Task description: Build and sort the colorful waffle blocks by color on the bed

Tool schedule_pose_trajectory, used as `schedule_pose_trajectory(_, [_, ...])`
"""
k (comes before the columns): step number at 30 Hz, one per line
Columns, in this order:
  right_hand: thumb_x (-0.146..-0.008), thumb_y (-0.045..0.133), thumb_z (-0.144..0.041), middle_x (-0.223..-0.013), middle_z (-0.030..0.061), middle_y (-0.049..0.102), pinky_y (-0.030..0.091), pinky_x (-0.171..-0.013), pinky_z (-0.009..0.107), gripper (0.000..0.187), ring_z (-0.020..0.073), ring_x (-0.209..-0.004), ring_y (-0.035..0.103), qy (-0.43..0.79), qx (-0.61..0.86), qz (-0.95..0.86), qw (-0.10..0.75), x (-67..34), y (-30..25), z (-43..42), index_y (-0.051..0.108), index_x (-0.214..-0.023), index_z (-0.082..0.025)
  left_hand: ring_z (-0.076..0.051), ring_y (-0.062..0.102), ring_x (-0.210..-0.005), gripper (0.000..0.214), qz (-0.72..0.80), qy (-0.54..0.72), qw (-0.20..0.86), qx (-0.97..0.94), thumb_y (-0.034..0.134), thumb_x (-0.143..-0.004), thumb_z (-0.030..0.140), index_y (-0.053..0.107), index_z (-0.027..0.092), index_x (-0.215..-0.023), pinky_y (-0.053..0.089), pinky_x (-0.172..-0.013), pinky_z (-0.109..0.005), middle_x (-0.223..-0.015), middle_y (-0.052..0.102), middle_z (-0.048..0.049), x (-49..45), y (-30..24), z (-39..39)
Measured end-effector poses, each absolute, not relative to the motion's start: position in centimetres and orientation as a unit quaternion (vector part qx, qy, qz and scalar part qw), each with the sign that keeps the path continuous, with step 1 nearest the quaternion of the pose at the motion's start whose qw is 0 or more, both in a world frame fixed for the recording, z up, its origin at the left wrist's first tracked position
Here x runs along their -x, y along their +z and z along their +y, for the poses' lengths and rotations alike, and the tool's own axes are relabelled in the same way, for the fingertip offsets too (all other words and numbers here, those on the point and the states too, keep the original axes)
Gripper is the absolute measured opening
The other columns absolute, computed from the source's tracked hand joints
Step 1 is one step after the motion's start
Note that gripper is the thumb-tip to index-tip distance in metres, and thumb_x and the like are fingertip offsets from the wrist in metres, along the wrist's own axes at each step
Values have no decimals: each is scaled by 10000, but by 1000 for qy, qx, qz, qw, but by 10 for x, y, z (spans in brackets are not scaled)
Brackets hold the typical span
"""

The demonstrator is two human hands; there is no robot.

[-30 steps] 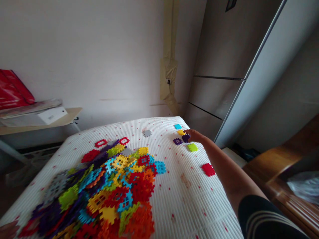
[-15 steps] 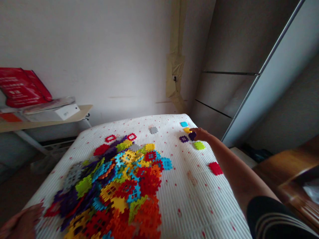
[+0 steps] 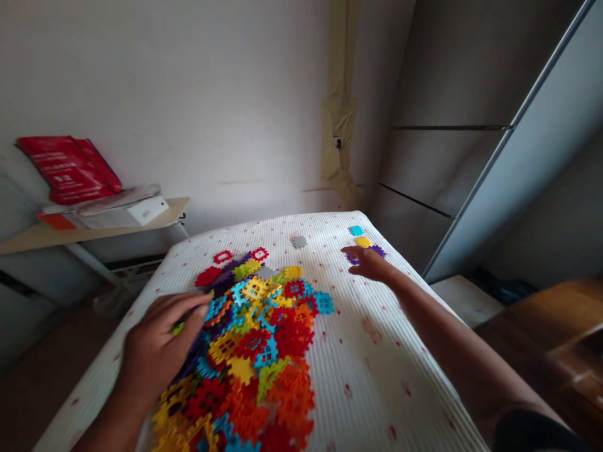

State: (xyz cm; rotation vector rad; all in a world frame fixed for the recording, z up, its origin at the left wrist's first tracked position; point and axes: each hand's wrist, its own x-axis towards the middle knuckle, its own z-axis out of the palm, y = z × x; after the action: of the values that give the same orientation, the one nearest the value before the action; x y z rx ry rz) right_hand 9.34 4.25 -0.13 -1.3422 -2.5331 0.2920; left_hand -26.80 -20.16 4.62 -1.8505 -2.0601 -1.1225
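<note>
A heap of colourful plastic interlocking tiles [image 3: 254, 345] lies on the white quilted bedding [image 3: 362, 389]. My left hand [image 3: 160, 339] is over the heap's left side, thumb apart from the fingers, fingertips close to blue and purple tiles. A yellow-green tile [image 3: 178, 328] shows partly beneath it. My right hand [image 3: 372, 263] is at the far right, fingers stretched out, nothing visible in them. It partly covers a purple tile [image 3: 351, 258]. Another purple tile [image 3: 378, 251] lies just behind the hand, beside a yellow tile [image 3: 363, 242] and a light blue tile [image 3: 357, 230].
A grey tile [image 3: 299, 242] lies alone near the far edge. To the left, a desk [image 3: 176, 206] holds a red bag [image 3: 70, 169] and a white box [image 3: 148, 210]. A wardrobe [image 3: 433, 157] stands at the right, past the bedding's edge.
My left hand has come up from the lower left corner to the heap. My right hand has drawn back from the dark purple tile at the right, which now lies on the bedding.
</note>
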Motion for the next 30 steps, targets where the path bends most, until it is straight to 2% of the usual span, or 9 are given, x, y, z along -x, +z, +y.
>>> schedule_pose_trajectory(4, [-724,529,-71,-1047,34,690,469,-795,224,448,158,-896,639,133,466,-866,124,-51,-28,16,624,-1140,-206,-173,571,-1013,260,-605,-254,-21,755,477,-816,271,664,226,-990,412,-948,-301,-1035,675,-23,198,57,-138])
schedule_pose_trajectory(7, [-754,483,-80,-1062,74,676,452,-818,243,372,184,-952,621,126,491,-851,138,-39,-41,10,655,-1069,-180,-210,512,-1142,425,-615,-149,-73,771,557,-755,240,583,190,-1177,366,-1013,-331,-1214,602,-81,159,38,-99])
schedule_pose_trajectory(9, [-785,470,-114,-1090,86,656,440,-825,247,346,191,-980,606,121,501,-843,152,-39,-46,9,647,-1076,-177,-228,481,-1185,476,-620,-108,-91,772,595,-712,203,572,203,-1188,348,-1029,-350,-1240,583,-90,147,19,-81])
schedule_pose_trajectory(14, [-820,471,-178,-1080,61,642,422,-808,225,304,171,-971,594,125,502,-839,167,-44,-50,7,644,-1069,-206,-238,545,-1091,338,-644,-105,-120,748,547,-724,142,648,196,-1041,382,-985,-378,-1094,651,-100,150,-5,-60])
schedule_pose_trajectory(18, [-830,465,-196,-1081,55,638,414,-792,227,295,168,-965,588,130,502,-837,176,-44,-52,6,642,-1066,-207,-170,547,-1095,485,-647,-138,-164,732,536,-691,93,589,184,-1164,394,-960,-257,-1195,616,-62,167,-1,-64])
schedule_pose_trajectory(22, [-823,462,-193,-1068,53,641,411,-767,227,290,164,-933,593,133,504,-833,184,-43,-52,5,648,-1045,-209,-176,543,-1099,609,-650,-163,-185,718,555,-633,64,546,177,-1230,404,-935,-245,-1226,590,-64,182,9,-81])
schedule_pose_trajectory(25, [-813,467,-187,-1061,53,641,409,-761,229,290,165,-930,593,133,504,-832,188,-43,-53,5,650,-1037,-207,-191,588,-984,551,-667,-141,-168,712,566,-644,114,588,207,-1186,433,-851,-262,-1087,646,-47,188,17,-91])
schedule_pose_trajectory(28, [-810,469,-189,-1056,53,641,408,-757,232,287,167,-923,593,134,504,-832,190,-43,-54,6,652,-1031,-205,-189,613,-889,389,-690,-91,-140,704,545,-746,293,627,232,-1121,435,-780,-263,-948,679,-25,188,21,-93])
schedule_pose_trajectory(30, [-812,468,-190,-1052,55,641,408,-756,234,284,168,-917,593,134,504,-832,190,-42,-55,7,654,-1025,-204,-195,623,-861,375,-705,-74,-131,693,478,-804,409,641,230,-1089,438,-746,-267,-905,686,-31,186,21,-88])
